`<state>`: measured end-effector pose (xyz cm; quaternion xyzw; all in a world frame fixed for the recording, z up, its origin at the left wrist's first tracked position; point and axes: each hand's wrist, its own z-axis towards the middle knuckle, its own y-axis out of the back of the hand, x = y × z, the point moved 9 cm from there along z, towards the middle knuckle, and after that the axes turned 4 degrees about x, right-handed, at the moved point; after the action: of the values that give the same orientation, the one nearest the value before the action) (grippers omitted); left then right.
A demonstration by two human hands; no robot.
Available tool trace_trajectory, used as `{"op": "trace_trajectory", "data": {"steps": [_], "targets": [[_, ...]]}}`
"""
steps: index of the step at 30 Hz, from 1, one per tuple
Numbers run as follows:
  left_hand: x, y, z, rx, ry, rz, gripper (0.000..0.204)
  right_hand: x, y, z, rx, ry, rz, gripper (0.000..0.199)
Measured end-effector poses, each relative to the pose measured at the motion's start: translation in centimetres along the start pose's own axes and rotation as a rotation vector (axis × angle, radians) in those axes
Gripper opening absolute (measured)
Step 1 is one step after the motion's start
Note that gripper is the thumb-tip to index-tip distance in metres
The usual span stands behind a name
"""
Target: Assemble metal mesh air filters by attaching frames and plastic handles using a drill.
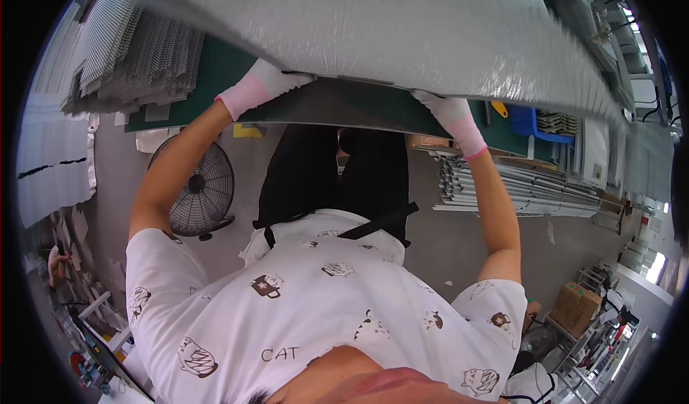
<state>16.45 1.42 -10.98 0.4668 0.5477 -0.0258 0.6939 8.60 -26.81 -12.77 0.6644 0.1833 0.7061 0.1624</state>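
Note:
A large silvery-grey panel (pixel 359 27) with a finely ridged, shiny surface fills the top of the view, raised and tilted above a dark green worktop (pixel 219 67). My left hand (pixel 267 88), in a white glove with a pink cuff, grips the panel's near edge left of centre. On the right, my right hand (pixel 451 117), gloved the same way, holds that edge too. The fingers of both hands are partly hidden at the edge. Between the hands, a dark strip runs along the rim of the panel.
Stacked pleated mesh sheets (pixel 143 59) stand at the left of the worktop. At its right lie a blue bin (pixel 535 124) with metal parts and a yellow-handled tool (pixel 499 108). Below are a black floor fan (pixel 197 185) and long metal profiles (pixel 509 185). Cardboard boxes (pixel 574 309) sit lower right.

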Motion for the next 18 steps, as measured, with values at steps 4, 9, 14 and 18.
{"op": "trace_trajectory", "data": {"steps": [4,9,14,18], "targets": [[0.1,-1.2,0.6,0.280,0.207,0.115,0.037,-0.6,-0.1,0.0,0.049,-0.125,0.010,0.031],[-0.3,-1.6,1.3,0.363,-0.053,0.252,0.038,-1.3,-0.3,-0.2,0.046,-0.160,0.076,0.025],[0.4,-1.0,0.7,0.289,0.197,-0.018,0.034,-0.6,-0.2,-0.2,0.053,-0.157,0.007,0.026],[1.1,-0.3,0.9,0.023,-0.054,0.019,0.034,3.5,0.9,0.2,0.000,0.051,-0.104,0.037]]}}
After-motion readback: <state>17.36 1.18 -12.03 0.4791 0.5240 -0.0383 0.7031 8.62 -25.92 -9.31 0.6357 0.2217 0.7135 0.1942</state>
